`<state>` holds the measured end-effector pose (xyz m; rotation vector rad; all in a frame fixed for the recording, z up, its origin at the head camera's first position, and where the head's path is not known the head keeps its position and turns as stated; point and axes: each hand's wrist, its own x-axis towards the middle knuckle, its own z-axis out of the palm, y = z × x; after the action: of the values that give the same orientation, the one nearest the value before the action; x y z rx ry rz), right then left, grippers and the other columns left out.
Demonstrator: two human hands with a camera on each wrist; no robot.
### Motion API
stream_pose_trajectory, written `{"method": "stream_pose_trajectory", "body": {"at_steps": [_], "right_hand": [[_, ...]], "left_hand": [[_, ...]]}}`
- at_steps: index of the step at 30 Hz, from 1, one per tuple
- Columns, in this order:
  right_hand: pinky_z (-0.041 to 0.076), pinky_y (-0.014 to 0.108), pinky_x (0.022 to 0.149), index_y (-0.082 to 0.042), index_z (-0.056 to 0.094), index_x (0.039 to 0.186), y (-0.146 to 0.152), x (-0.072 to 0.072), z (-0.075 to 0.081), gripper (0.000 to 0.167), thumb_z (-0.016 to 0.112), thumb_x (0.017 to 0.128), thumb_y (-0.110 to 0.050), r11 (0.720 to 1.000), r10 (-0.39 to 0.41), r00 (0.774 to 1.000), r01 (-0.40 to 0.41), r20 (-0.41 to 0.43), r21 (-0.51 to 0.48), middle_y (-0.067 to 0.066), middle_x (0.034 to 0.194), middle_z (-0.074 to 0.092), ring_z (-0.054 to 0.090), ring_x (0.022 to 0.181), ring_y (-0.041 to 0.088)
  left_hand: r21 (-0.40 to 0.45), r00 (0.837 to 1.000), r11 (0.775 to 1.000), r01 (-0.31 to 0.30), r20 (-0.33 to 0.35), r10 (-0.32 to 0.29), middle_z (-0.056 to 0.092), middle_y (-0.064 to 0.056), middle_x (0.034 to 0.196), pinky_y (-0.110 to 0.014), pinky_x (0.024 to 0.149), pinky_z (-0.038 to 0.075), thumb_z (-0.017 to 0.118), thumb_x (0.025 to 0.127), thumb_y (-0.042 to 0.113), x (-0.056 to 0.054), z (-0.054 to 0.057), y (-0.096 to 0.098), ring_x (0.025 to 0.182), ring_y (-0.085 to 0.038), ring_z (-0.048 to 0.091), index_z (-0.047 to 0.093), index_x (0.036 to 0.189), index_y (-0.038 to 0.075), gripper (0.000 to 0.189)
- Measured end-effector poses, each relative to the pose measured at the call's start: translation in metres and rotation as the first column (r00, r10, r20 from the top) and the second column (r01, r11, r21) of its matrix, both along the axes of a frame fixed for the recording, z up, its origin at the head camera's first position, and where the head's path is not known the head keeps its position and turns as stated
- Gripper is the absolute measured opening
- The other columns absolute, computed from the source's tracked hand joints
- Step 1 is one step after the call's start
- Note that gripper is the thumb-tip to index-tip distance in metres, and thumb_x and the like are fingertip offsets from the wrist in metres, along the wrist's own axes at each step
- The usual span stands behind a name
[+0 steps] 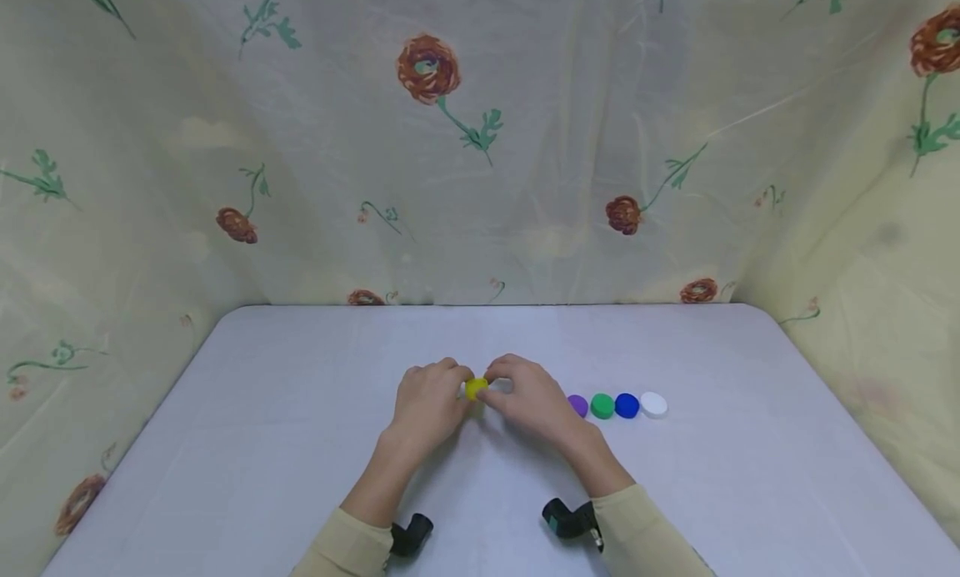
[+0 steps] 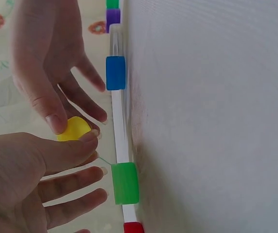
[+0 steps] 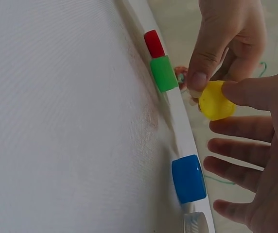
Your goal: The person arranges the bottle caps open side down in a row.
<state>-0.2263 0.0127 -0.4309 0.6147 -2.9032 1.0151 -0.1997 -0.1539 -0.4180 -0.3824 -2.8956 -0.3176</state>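
Note:
A yellow bottle cap is held off the table, between both hands. My left hand pinches it with thumb and fingertips from the left. From the right, my right hand grips the same cap between thumb and index finger, its other fingers spread in the right wrist view. Below the hands, a green cap, a red cap and a blue cap stand on the table. The head view hides these behind the hands.
To the right of my right hand, a purple cap, a green cap, a dark blue cap and a white cap form a row. A clear ridged cap stands beside the blue one. Flowered curtains surround the white table.

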Motion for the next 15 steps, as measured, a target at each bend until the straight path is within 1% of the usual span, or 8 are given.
{"method": "stream_pose_trajectory", "body": {"at_steps": [3, 8, 15], "right_hand": [[0.047, 0.047, 0.105, -0.014, 0.075, 0.106, 0.0005, -0.0011, -0.0008, 0.026, 0.071, 0.089, -0.033, 1.0, -0.008, 1.0, 0.008, 0.019, -0.023, 0.005, 0.122, 0.069, 0.06, 0.123, 0.027], [0.046, 0.048, 0.107, -0.015, 0.075, 0.103, 0.0011, -0.0029, -0.0023, 0.023, 0.069, 0.091, -0.034, 0.999, 0.004, 0.999, -0.002, 0.041, -0.042, 0.005, 0.122, 0.069, 0.06, 0.124, 0.027], [0.047, 0.048, 0.105, -0.015, 0.075, 0.1, 0.0007, -0.0047, -0.0032, 0.02, 0.068, 0.092, -0.033, 0.999, 0.018, 0.999, -0.017, 0.036, -0.044, 0.005, 0.119, 0.069, 0.061, 0.122, 0.028]], "left_hand": [[0.001, 1.0, 1.0, 0.006, -0.008, -0.006, 0.074, -0.002, 0.103, -0.042, 0.081, 0.053, 0.08, 0.083, 0.025, 0.0003, 0.0007, -0.0002, 0.091, -0.022, 0.071, 0.076, 0.107, 0.016, 0.026], [-0.005, 1.0, 1.0, 0.014, -0.026, -0.015, 0.075, -0.002, 0.101, -0.042, 0.079, 0.053, 0.08, 0.083, 0.024, 0.0004, 0.0002, -0.0009, 0.089, -0.022, 0.072, 0.078, 0.106, 0.017, 0.025], [-0.035, 1.0, 0.999, -0.009, -0.025, 0.008, 0.076, 0.0, 0.096, -0.044, 0.08, 0.053, 0.078, 0.085, 0.023, -0.0003, -0.0009, -0.0014, 0.086, -0.021, 0.071, 0.078, 0.104, 0.018, 0.019]]}}
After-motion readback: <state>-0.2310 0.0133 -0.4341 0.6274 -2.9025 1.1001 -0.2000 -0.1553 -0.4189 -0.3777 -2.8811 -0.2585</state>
